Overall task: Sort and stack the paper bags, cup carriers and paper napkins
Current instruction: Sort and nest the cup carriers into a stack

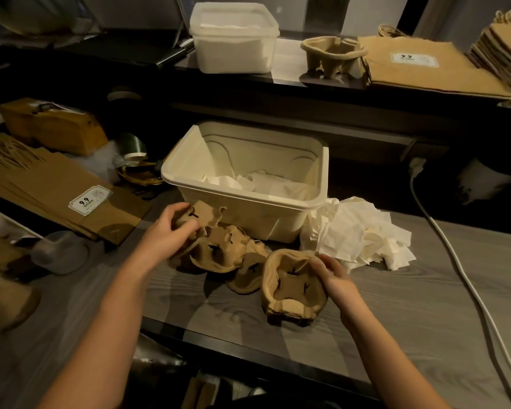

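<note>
My left hand (171, 231) grips a loose cup carrier (202, 215) that leans against the open white tub (257, 216). My right hand (335, 278) holds the rim of a nested carrier stack (289, 290) on the table (396, 305). The tub contains loose paper napkins (260, 180). A napkin heap (360, 231) lies just beside it. On the shelf (288, 56) are a lidded tub (233, 45) with white contents, a single carrier (331, 54) and stacked paper bags (425, 66).

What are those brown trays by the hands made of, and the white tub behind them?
The cup carriers look like moulded paper pulp: matte brown and rough, with ragged edges. The tub is probably plastic: smooth, cream-white and faintly glossy, with a moulded lip around the rim.
</note>
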The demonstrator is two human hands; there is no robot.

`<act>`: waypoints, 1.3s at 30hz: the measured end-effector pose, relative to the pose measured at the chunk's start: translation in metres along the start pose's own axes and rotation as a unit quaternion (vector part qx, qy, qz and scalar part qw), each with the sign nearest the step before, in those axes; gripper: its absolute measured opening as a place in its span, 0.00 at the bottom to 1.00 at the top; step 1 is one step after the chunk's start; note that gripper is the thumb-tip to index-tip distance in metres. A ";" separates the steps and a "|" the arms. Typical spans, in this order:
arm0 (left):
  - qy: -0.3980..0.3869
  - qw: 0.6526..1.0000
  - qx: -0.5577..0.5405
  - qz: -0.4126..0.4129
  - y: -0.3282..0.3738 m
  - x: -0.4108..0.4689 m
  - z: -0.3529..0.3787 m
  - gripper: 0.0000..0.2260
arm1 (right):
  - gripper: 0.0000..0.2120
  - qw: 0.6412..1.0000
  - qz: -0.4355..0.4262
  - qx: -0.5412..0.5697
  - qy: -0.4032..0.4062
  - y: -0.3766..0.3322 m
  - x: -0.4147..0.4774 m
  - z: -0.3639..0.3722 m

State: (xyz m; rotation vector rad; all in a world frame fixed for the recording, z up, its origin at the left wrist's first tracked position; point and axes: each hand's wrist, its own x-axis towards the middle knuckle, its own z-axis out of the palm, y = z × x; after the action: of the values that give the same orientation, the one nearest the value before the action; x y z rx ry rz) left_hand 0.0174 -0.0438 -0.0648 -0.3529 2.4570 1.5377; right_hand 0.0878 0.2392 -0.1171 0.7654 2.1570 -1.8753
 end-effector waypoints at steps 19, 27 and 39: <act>-0.353 0.866 -0.348 0.071 0.036 -0.050 0.079 0.15 | 0.06 0.969 -0.060 0.184 -0.155 -0.039 -0.035 0.001; -0.061 0.987 0.000 0.149 0.017 -0.023 0.042 0.09 | 0.12 0.986 -0.142 -0.088 -0.019 -0.041 -0.015 -0.035; -0.046 0.930 0.348 0.110 -0.022 0.018 0.056 0.34 | 0.15 0.941 -0.153 -0.300 -0.037 -0.032 0.002 -0.016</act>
State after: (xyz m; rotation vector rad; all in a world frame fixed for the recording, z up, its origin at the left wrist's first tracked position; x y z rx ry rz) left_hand 0.0109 -0.0039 -0.1127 0.1240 2.8198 0.6212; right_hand 0.0740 0.2530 -0.0872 0.2384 2.6955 -1.1872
